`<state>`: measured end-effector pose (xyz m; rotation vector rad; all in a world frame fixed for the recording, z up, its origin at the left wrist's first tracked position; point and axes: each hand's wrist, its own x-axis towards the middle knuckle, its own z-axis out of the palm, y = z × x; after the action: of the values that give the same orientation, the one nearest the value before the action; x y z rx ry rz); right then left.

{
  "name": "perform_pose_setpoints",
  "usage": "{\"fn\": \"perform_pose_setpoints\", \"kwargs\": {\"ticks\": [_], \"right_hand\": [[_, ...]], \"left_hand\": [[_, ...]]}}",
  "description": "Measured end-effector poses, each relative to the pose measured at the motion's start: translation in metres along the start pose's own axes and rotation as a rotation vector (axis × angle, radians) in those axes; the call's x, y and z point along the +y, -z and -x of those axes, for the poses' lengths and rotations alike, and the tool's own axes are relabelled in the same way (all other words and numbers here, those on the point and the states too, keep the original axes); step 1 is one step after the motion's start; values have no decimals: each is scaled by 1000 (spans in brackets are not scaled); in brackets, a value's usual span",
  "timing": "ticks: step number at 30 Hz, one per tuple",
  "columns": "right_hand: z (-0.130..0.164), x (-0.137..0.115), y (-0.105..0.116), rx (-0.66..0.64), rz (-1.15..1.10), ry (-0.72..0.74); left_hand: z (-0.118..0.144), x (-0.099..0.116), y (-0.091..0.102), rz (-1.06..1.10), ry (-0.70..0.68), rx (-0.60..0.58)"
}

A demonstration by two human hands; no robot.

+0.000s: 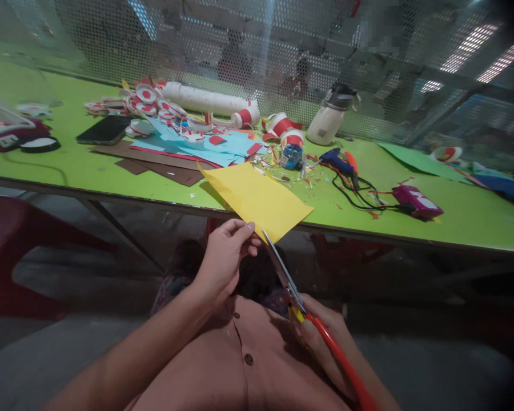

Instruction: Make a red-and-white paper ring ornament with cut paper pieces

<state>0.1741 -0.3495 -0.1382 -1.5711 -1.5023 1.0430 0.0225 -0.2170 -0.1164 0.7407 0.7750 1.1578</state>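
Observation:
Between thumb and fingers, my left hand pinches the near corner of a yellow sheet of paper, which extends over the table's front edge. My right hand is closed around the red handles of a pair of scissors. The blades point up and away from me, their tips at the sheet's near edge beside my left fingers. A small yellow bit shows by the scissors' pivot, next to my right fingers.
Blue and brown sheets, red-and-white paper pieces and a phone lie left on the green table. A glue gun, its cord, a purple box and a white bottle stand right. A red stool is leftmost.

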Motion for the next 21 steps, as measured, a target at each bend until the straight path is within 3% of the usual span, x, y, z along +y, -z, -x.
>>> {"fn": "perform_pose_setpoints", "kwargs": {"ticks": [21], "right_hand": [[-2, -7, 0, -19, 34, 22]], "left_hand": [[4, 1, -6, 1, -18, 60]]}}
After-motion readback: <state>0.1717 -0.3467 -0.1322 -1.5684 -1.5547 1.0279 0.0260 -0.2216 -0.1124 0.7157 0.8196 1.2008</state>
